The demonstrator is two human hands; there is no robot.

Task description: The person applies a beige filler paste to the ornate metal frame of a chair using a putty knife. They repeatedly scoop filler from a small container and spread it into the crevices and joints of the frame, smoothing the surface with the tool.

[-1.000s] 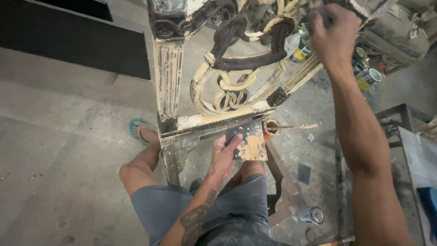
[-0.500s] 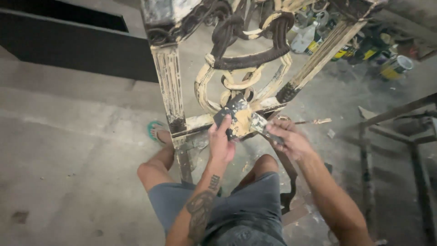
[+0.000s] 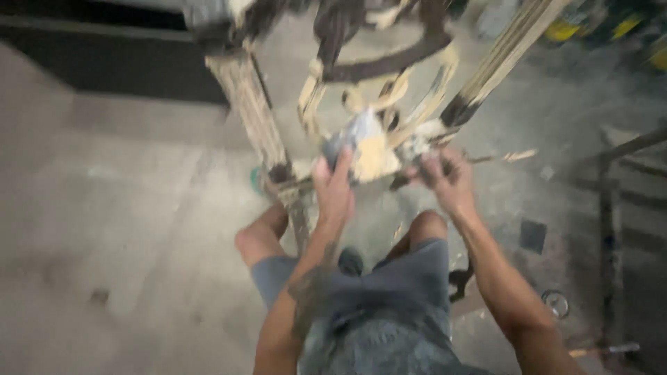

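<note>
An ornate metal frame [image 3: 257,118] with curled scrollwork, smeared with beige filler, stands in front of my knees. My left hand [image 3: 333,184] grips a small flat plate [image 3: 365,149] loaded with beige filler, held against the frame's lower bar. My right hand [image 3: 445,177] is closed around a dark handle beside the plate. A thin filler-coated tool [image 3: 514,155] sticks out to the right of that hand; blur hides whether it is the same piece. The whole view is smeared by motion.
I crouch on a grey concrete floor [image 3: 118,229]. A dark metal stand [image 3: 611,201] rises at the right, with a small round tin [image 3: 556,303] and a dark square piece [image 3: 533,236] on the floor near it. Paint cans [image 3: 625,28] sit at the top right.
My right hand came down from the top of the frame to the plate and closed on a handle there. My left hand kept hold of the plate. The view tilted and blurred.
</note>
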